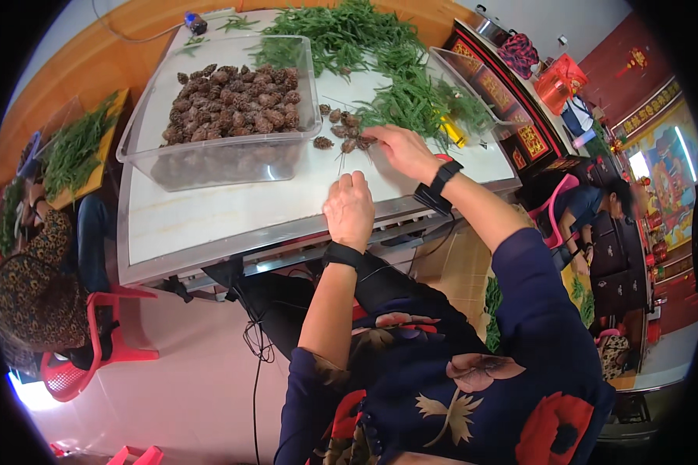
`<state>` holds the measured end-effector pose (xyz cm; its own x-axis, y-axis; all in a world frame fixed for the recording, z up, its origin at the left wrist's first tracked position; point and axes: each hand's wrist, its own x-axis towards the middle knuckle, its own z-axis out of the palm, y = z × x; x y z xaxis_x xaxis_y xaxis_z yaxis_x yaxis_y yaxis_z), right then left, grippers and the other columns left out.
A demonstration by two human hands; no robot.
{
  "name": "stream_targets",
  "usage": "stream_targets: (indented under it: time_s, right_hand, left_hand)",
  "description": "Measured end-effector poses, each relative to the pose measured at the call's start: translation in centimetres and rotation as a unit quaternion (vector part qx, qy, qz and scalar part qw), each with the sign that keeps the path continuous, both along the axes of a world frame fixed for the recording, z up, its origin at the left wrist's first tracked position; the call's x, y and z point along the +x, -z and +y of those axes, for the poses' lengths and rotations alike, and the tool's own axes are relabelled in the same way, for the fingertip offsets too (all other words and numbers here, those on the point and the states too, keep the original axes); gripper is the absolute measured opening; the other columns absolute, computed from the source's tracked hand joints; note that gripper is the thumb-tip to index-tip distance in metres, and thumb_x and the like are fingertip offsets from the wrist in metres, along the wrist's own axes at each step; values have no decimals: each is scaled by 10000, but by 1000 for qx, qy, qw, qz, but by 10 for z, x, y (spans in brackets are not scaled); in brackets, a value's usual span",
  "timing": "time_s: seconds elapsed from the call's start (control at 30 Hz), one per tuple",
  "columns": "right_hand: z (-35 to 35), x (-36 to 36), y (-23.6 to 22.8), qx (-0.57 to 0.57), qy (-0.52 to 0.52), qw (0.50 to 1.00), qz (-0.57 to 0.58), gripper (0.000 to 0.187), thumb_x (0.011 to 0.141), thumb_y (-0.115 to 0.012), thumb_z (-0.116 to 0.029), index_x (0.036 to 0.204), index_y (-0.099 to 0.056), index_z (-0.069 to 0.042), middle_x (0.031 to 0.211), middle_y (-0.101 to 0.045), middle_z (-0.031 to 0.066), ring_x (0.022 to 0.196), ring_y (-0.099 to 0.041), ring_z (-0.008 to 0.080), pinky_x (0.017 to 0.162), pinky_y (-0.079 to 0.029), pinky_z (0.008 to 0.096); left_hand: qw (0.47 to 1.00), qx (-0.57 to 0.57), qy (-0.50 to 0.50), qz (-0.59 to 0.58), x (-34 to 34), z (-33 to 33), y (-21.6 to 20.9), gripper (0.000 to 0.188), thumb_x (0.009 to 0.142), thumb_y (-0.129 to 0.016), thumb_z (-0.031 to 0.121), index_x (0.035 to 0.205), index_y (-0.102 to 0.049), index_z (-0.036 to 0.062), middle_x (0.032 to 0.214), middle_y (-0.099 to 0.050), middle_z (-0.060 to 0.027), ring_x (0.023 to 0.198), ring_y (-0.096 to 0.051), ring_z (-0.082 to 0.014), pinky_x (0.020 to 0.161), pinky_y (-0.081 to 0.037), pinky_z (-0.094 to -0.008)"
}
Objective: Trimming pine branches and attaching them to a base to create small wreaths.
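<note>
My left hand [349, 208] rests near the table's front edge, its fingers curled closed just below several thin wire stems [341, 160]. Whatever its fingertips hold is hidden. To the right and farther in, my right hand [403, 151] reaches over a small group of brown pine cones [350, 122], its fingertips closed on a pine cone [364, 143] at the group's right side. One separate pine cone [323, 142] lies left of the group. A clear plastic bin [217, 167] full of pine cones [236, 101] stands on the left of the table.
Green artificial sprigs [349, 35] are heaped at the back and right of the white table [209, 221]. A yellow object [452, 132] lies by a second clear bin [473, 66]. Other people sit at the left and far right, near a red chair [101, 349] and a pink chair [554, 205].
</note>
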<state>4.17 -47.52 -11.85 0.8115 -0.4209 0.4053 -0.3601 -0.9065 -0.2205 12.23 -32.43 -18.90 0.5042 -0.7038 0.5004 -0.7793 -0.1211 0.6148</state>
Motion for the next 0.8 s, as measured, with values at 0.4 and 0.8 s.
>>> stream_targets:
  time_s: [0.4,0.8]
  right_hand:
    - [-20,11,7,7,-31,990,137,314,820,-656,-121,1133,-626,-114,1003,-591,112,924,-614,336,772,-500,427]
    - [-14,-19,-7,97,-166,978,81,165,836,-637,-78,997,-662,-54,978,-614,129,880,-627,331,742,-506,387]
  left_hand:
    - [999,25,-39,-8,-3,-2,6,122,867,-603,159,877,-520,71,830,-584,-102,796,-617,-310,638,-518,-454]
    - [999,-7,-53,-3,-6,1,1,114,855,-596,138,853,-511,63,820,-570,-107,792,-610,-305,645,-518,-432]
